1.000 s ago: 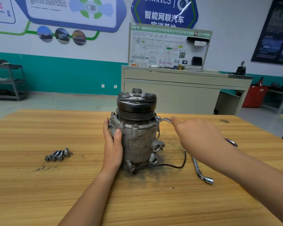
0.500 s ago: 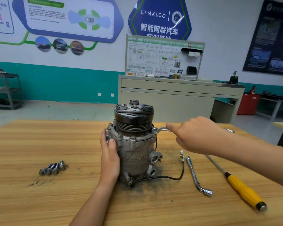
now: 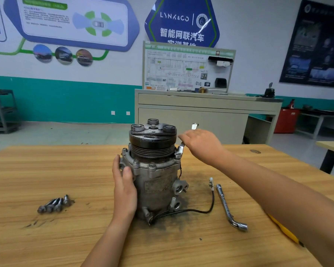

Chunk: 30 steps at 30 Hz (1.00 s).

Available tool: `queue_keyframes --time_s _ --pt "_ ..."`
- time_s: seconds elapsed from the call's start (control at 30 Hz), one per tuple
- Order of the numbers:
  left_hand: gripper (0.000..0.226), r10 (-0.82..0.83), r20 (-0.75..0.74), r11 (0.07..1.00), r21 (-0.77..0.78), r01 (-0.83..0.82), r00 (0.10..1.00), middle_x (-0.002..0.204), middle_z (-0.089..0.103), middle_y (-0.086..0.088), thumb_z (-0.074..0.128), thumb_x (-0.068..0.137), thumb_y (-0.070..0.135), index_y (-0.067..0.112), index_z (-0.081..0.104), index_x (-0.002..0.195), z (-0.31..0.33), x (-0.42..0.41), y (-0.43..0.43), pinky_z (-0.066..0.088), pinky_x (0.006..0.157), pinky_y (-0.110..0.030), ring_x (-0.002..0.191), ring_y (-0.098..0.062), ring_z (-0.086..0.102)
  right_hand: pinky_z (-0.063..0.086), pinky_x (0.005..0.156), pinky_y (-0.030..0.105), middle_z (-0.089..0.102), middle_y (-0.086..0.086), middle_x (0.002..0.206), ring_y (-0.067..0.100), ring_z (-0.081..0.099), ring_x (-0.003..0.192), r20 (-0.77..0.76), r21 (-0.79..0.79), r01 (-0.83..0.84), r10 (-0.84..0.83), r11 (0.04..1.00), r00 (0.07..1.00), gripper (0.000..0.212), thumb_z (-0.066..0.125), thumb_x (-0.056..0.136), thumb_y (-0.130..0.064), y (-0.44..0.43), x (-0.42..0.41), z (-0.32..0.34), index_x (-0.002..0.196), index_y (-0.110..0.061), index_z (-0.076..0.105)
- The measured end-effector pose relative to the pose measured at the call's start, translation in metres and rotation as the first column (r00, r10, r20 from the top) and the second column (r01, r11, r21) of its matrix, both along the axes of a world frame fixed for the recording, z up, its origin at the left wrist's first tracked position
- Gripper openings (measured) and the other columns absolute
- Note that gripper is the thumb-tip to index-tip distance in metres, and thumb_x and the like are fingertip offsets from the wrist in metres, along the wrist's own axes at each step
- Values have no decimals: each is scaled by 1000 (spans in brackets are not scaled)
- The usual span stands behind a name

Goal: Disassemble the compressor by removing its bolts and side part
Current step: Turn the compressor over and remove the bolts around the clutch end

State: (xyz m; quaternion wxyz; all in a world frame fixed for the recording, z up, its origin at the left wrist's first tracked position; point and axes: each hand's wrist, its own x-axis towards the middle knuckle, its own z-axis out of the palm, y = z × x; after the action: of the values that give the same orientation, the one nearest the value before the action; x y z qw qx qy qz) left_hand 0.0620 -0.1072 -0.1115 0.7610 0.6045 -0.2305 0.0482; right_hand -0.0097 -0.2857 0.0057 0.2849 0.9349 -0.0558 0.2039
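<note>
— Head view, far left of the table [image 3: 46,170]: what's logged?
— A cluster of loose bolts [image 3: 54,205], lying side by side on the wood, well apart from the compressor. Dark smudges on the wood just in front of them.

— Left hand [image 3: 123,189]?
— Forearm comes up from the bottom edge. The palm lies flat against the left flank of the compressor [image 3: 154,176], fingers straight and pointing up, tips at the flange. It presses, nothing is curled round.

— The compressor itself?
— Near mid-table, standing on end on a patch of dark grime. Long axis vertical, with the black grooved pulley and clutch plate on top. The port bosses face forward and right. A black cable [image 3: 201,211] runs from its base, loops right and ends in a small connector lying on the table.

— Right hand [image 3: 202,145]?
— The arm reaches in from the lower right, back of the hand towards the camera, level with the pulley. Its fingers are wrapped round a flat wrench [image 3: 181,149].

— Wrench heading?
— Lower end sits on a flange bolt at the compressor's right shoulder. The shank slants up and to the right, and its free end pokes out above the knuckles.

— Further right?
— An L-shaped socket wrench [image 3: 228,207] lies flat, bent end nearest the camera. A yellow-handled screwdriver [image 3: 283,230] is mostly hidden under the right forearm.
</note>
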Motion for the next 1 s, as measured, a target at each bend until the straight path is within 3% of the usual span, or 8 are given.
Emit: queue_keyframes --time_s 0.1,0.2,0.27,0.4,0.57,0.7,0.83,1.0 --pt "71 3 6 1000 9 -3 1000 143 28 10 24 84 66 36 14 147 -1 -1 1 26 102 -32 127 -6 27 42 85 33 65 7 100 23 59 87 229 275 -48 -17 960 973 47 35 100 -16 1 -22 -3 145 -11 23" --pt "69 0 -7 1000 2 0 1000 141 28 12 23 86 67 36 14 146 0 -1 0 25 103 -31 127 -6 27 38 49 25 51 -7 63 11 48 54 289 466 -84 -61 881 955 54 33 100 -26 11 -56 -3 148 -15 9" --pt "70 -1 -7 1000 -5 1 1000 136 28 16 24 83 64 35 15 146 1 -1 0 26 100 -29 125 -4 27 35 46 27 43 -11 60 13 47 55 178 414 2 -83 910 981 48 33 99 -27 19 -80 -3 145 -23 16" --pt "73 -10 -7 1000 -6 10 1000 144 27 10 23 79 61 34 14 147 1 -2 1 27 105 -33 130 -7 27 39 54 31 62 -3 89 21 57 76 41 283 113 -129 953 991 44 36 97 -19 37 -103 2 138 -29 23" --pt "73 -15 -9 1000 2 15 1000 151 25 3 23 80 60 32 14 147 2 -2 2 25 110 -36 135 -12 27 20 41 25 38 -5 63 11 33 51 -48 153 211 -206 966 977 53 40 91 -7 47 -98 -1 138 -23 22" --pt "69 -18 -9 1000 -9 18 1000 143 29 8 24 84 61 34 14 147 0 -3 2 26 105 -33 132 -10 28 20 40 25 35 -5 62 11 31 49 -67 120 230 -223 966 973 54 40 89 -3 51 -93 2 138 -20 24" --pt "69 -27 -31 1000 -11 26 999 145 29 6 25 84 64 36 14 146 1 -2 2 28 108 -39 131 -13 30 20 39 25 34 -2 59 13 30 47 -112 56 231 -224 971 968 53 40 88 1 63 -86 7 137 -15 26" --pt "64 -25 -22 999 -30 24 999 136 28 14 25 87 55 32 15 147 2 -4 2 26 105 -32 130 -9 28 19 38 26 32 0 56 16 28 42 -204 -127 208 -230 970 951 31 44 87 3 78 -75 15 117 -5 44"
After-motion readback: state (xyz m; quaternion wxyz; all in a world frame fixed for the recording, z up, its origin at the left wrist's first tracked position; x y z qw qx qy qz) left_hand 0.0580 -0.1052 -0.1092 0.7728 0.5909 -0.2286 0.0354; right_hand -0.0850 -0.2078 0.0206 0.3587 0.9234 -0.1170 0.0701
